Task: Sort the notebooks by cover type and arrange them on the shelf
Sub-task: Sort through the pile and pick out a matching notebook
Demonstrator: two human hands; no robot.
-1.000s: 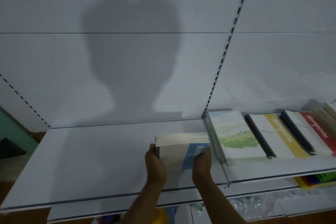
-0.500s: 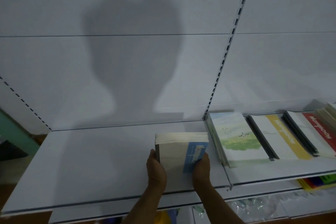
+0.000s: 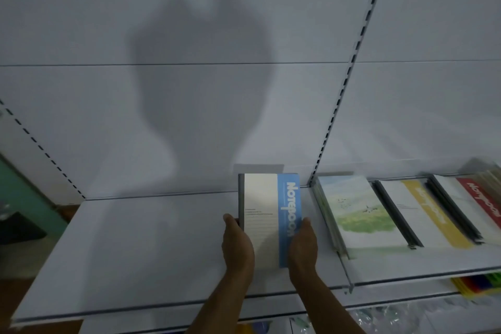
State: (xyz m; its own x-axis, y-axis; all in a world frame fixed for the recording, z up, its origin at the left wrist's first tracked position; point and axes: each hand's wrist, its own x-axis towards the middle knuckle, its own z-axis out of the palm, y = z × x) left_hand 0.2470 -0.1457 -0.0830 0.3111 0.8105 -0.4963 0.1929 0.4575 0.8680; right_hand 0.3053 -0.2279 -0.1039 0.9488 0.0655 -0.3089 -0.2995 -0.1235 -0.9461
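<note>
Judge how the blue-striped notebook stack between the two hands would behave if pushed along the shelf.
The blue-striped notebook stack looks flat and blocky, so it probably slides rather than tips. The separate books may shear apart unless both hands, left and right, keep squeezing. The smooth shelf likely offers little grip.

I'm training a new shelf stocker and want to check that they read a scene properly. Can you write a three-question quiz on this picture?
1. True or false: both hands grip the stack of white notebooks with a blue cover band.
2. Which stack lies nearest to its right? A: the yellow-banded notebooks; B: the notebooks with a painted green-field cover; C: the red-banded notebooks.
3. Fill in: the left hand and right hand hold the stack by its ___ end.

Key: 1 true; 2 B; 3 near.
</note>
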